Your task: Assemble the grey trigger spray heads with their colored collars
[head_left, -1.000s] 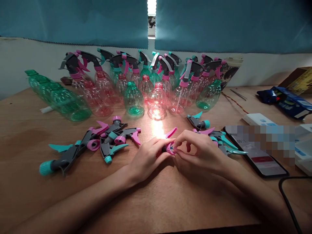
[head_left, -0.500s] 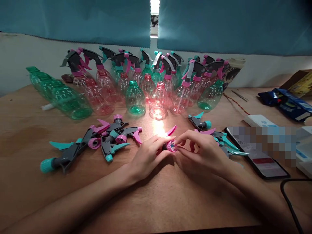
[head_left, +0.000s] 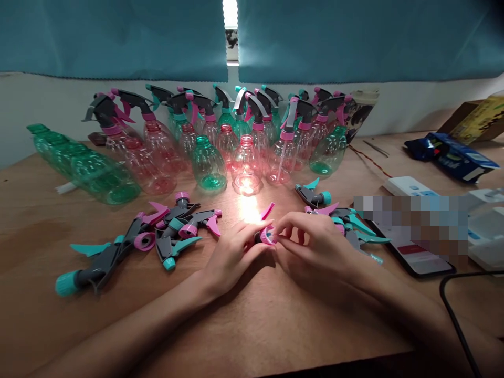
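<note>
My left hand (head_left: pixel 235 251) is closed around a trigger spray head (head_left: pixel 268 235), whose pink collar faces right with its pale inside showing. Its pink trigger sticks up above my fingers, and the rest of its body is mostly hidden. At the collar's open end, the thumb and fingers of my right hand (head_left: pixel 315 239) are pinched together; whatever is between them is too small to make out. Loose grey spray heads with pink and teal parts (head_left: pixel 173 223) lie left of my hands. More of them (head_left: pixel 350 223) lie beside my right hand, partly covered by it.
Behind my hands stand clear pink bottles (head_left: pixel 247 165) and green bottles (head_left: pixel 210 165), several with spray heads fitted. A phone (head_left: pixel 417 257), white power strip (head_left: pixel 411 189), black cable (head_left: pixel 452 310) and blue packet (head_left: pixel 457 155) are at the right. Tweezers (head_left: pixel 376 148) lie farther back.
The view has shifted, so the table's things sit farther left. My right fingertips have drawn slightly back from the pink collar, and more of its inside shows. My left hand keeps its hold.
</note>
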`<state>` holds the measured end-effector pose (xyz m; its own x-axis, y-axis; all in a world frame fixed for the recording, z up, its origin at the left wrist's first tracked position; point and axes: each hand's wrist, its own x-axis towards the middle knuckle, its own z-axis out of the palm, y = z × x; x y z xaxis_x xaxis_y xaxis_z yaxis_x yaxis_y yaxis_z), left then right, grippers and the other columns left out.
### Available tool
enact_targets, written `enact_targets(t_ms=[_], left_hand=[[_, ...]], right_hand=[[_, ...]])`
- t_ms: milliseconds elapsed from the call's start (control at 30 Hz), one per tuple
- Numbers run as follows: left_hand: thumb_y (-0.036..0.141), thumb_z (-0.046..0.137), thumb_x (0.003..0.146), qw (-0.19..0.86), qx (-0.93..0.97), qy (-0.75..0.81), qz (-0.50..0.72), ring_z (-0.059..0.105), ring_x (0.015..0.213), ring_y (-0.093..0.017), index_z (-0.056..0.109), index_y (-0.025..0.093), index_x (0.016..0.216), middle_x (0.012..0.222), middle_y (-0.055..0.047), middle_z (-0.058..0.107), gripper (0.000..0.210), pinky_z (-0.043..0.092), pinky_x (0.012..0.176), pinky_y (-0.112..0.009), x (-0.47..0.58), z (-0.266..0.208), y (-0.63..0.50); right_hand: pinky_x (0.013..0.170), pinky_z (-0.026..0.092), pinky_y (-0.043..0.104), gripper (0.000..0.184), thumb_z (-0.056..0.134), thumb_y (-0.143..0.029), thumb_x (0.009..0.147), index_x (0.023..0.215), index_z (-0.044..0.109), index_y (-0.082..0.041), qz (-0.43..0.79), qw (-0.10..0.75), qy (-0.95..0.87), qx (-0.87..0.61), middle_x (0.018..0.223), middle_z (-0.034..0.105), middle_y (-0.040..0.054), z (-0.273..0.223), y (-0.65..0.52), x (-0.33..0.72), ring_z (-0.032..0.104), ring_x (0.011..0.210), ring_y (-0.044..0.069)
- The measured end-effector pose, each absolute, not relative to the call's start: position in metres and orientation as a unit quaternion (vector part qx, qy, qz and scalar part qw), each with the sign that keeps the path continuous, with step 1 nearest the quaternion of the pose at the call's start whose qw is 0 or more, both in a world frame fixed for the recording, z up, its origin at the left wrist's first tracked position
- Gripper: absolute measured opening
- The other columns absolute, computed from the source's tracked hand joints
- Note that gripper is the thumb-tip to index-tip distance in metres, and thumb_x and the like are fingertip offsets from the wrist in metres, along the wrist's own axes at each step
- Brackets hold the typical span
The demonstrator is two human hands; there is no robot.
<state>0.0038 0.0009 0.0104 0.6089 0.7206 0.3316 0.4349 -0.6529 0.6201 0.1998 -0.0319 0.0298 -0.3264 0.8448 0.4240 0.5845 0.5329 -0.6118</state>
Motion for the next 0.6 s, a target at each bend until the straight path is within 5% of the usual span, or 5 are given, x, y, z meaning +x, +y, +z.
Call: enact_targets(t_ms=[433,600], left_hand=[[0.020,0.058,0.087,0.258,0.856,0.349,0.283,0.054,0.067,-0.011,0.056,0.023,0.118,0.086,0.001,0.062,0.031,0.045,0.059,-0.021,0.009,0.010,0.003],[0.023,0.061,0.085,0.259,0.870,0.316,0.276,0.059,0.071,-0.013,0.053,0.023,0.118,0.088,0.001,0.064,0.034,0.049,0.068,-0.026,0.038,0.007,0.010]], right_hand=[[0.054,0.050,0.023,0.009,0.061,-0.020,0.083,0.091,0.056,-0.019,0.210,0.540,-0.685,-0.442,0.085,0.064,0.0008,0.044,-0.027,0.203,0.062,0.071,0.012],[0.056,0.052,0.023,0.014,0.061,-0.023,0.083,0.093,0.051,-0.022,0.224,0.589,-0.635,-0.446,0.088,0.061,0.0002,0.054,-0.028,0.209,0.062,0.076,0.012]])
